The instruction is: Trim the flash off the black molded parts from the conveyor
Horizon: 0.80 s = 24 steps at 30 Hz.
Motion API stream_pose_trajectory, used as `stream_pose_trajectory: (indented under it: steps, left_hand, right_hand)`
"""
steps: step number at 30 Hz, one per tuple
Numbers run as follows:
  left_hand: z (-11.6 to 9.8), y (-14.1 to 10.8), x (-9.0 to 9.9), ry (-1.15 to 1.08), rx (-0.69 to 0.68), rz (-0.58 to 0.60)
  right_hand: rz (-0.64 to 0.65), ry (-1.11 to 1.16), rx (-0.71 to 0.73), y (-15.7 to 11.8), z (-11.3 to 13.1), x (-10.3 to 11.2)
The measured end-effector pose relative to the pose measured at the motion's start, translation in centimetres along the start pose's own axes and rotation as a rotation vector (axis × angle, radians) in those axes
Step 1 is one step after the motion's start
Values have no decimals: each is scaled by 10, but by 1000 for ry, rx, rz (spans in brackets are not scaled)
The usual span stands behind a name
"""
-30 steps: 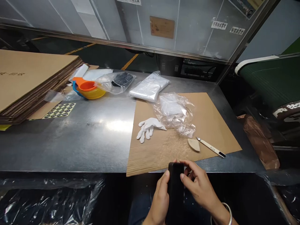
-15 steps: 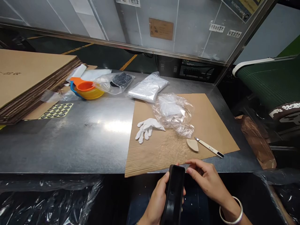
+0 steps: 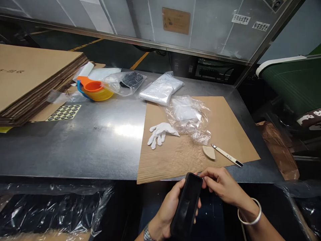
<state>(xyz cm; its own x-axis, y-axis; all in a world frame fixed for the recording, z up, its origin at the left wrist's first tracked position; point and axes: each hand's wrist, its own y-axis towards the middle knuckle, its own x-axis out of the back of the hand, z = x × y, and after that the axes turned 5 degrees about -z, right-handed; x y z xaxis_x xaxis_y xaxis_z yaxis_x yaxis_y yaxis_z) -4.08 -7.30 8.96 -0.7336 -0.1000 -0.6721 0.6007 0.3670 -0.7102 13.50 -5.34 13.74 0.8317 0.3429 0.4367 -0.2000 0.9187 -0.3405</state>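
Note:
A long black tray-like part (image 3: 187,206), hollow on its upper face, is held over the table's front edge. My left hand (image 3: 170,204) wraps round it from the left, with fingertips showing on its right side. At the part's top right corner is my right hand (image 3: 220,184), thumb and forefinger pinched together; anything between them is too small to make out. Just beyond lie a beige wedge-shaped pad (image 3: 209,152) and a pen-like knife (image 3: 227,156) marked A26, on a cardboard sheet (image 3: 235,134). A white glove (image 3: 162,133) rests farther left on the sheet.
Crumpled clear plastic (image 3: 188,115) and a packet of white bags (image 3: 162,88) lie farther back. Colored scoops (image 3: 96,90), a sticker sheet (image 3: 64,112) and stacked cardboard (image 3: 37,77) are at left. A plastic-covered bin (image 3: 52,211) sits below the table's left front edge.
My right fingers have closed in on the black part's top corner. The part is turned and tilted a little more. The whole view has shifted slightly.

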Motion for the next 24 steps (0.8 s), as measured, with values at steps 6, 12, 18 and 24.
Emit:
stream_pose_trajectory:
  steps: [6,12,18,24]
  left_hand:
    - [-7,5,1,-106,36,92]
    - [-13,5,1,-144,44,104]
    - [-14,0,0,-55,16,24]
    - [-32,-9,10,-179,-169,167]
  right_hand:
    - [-18,-1,-17,1,-3,-5]
    - [-67,-29,-18,7,-8,-9]
    - [-192,-150,153,9,-2,-9]
    - [-289,-131,314,2,2,-10]
